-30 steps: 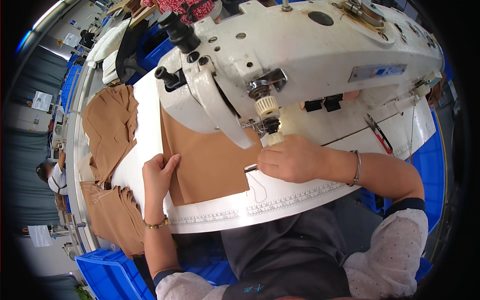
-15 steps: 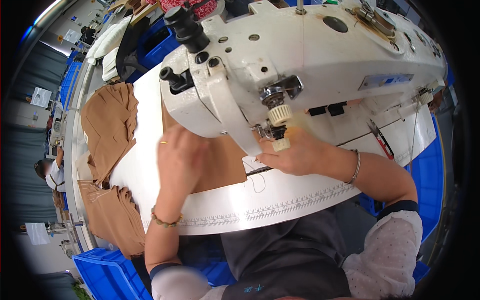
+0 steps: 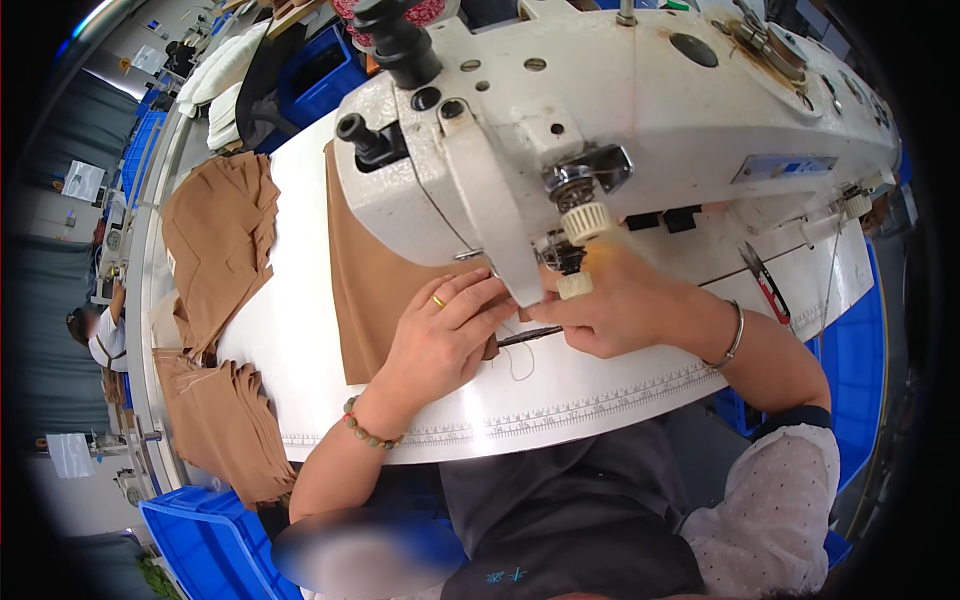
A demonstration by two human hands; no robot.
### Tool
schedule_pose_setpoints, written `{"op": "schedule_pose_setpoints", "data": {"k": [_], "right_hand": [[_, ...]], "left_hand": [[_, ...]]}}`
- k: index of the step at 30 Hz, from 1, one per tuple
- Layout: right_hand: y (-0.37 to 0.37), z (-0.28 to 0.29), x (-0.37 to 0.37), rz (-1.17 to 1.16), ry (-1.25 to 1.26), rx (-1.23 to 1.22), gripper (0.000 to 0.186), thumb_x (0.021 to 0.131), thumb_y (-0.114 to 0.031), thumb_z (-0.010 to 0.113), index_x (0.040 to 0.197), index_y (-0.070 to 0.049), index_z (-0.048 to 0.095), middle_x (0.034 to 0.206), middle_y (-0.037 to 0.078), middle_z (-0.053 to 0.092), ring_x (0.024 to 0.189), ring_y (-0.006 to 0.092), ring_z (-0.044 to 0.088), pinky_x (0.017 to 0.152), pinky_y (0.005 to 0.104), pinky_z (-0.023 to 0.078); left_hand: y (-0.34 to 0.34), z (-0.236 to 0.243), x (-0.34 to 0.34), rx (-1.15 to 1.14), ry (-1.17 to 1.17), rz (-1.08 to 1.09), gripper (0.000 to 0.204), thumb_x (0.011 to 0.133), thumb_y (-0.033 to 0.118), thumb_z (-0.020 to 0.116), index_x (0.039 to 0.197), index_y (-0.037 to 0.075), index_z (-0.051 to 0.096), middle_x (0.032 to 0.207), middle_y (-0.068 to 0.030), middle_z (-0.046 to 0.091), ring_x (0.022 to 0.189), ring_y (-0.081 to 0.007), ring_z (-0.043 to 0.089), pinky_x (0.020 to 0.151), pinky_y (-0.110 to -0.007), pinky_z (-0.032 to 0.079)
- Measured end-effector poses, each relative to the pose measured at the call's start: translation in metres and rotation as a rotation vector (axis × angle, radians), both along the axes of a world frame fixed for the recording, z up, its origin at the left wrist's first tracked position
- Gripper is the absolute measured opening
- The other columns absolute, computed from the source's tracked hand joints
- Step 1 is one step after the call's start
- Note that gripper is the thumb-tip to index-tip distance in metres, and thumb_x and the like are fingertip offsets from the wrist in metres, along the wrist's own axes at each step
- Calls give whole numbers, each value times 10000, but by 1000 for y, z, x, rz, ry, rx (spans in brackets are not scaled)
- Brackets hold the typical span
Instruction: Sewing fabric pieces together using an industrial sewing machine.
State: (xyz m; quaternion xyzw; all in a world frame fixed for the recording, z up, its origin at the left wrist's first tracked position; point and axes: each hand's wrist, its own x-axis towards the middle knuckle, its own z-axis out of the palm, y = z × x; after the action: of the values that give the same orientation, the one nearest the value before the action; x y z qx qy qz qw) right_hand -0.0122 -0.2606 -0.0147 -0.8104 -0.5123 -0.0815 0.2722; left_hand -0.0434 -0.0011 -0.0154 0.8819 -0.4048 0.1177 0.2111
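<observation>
A white sewing machine (image 3: 440, 185) reaches over the table from the right. Beneath its head lies a brown fabric piece (image 3: 375, 300), spread to the left of the needle area. My left hand (image 3: 450, 330), with a ring on one finger, has its fingers together and closed on the fabric's right edge, close to the needle area. Facing it, my right hand (image 3: 625, 300) is closed in a pinch under the tension knobs. The machine's thread lever guard partly hides its fingertips, so what they pinch cannot be made out. A loose thread (image 3: 520, 365) curls on the table below.
Brown fabric stacks (image 3: 215, 240) lie at the table's left side, with another pile (image 3: 225, 425) nearer me. Red-handled thread snips (image 3: 765, 283) rest on the right. A printed ruler strip (image 3: 560, 408) follows the front edge. Blue crates (image 3: 215, 540) stand below the table.
My left hand has moved right, from the middle of the fabric to its right edge beside my right hand. The fabric is more uncovered at left. The view has shifted slightly.
</observation>
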Motion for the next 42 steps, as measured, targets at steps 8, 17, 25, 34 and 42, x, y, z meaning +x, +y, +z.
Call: {"op": "schedule_pose_setpoints", "data": {"k": [8,17,25,34,42], "right_hand": [[-2,-4,2,39,30,3,295,723,-174,707,1008,-122,760,815,78,664,849,298,656,812,457,524],[3,-11,12,-109,-146,16,102,674,-142,714,680,-54,662,722,127,648,718,318,647,728,437,529],[8,-15,13,-174,-189,49,125,654,-118,694,627,-19,623,691,140,632,696,318,632,727,416,532],[12,-21,13,-235,-236,10,170,698,-118,722,867,-112,708,675,63,607,647,284,616,650,442,477],[24,-17,-14,-21,-330,-15,447,832,-312,749,1121,23,683,1256,171,656,1015,248,663,913,417,513]], "left_hand": [[4,-6,4,28,-32,-24,431,743,0,692,1163,83,743,1242,-84,711,1155,-342,672,969,-430,558],[11,-8,29,101,34,67,378,747,25,725,1109,131,753,1100,-33,728,909,-263,683,822,-411,549],[15,-12,48,75,57,173,208,740,22,709,918,103,777,806,-108,711,759,-337,680,701,-440,552],[15,-13,51,70,14,170,194,738,18,698,897,98,776,825,-111,705,784,-351,674,711,-450,546],[16,-14,49,36,7,146,295,742,10,693,1011,104,771,923,-116,717,890,-358,667,788,-454,540]]}}
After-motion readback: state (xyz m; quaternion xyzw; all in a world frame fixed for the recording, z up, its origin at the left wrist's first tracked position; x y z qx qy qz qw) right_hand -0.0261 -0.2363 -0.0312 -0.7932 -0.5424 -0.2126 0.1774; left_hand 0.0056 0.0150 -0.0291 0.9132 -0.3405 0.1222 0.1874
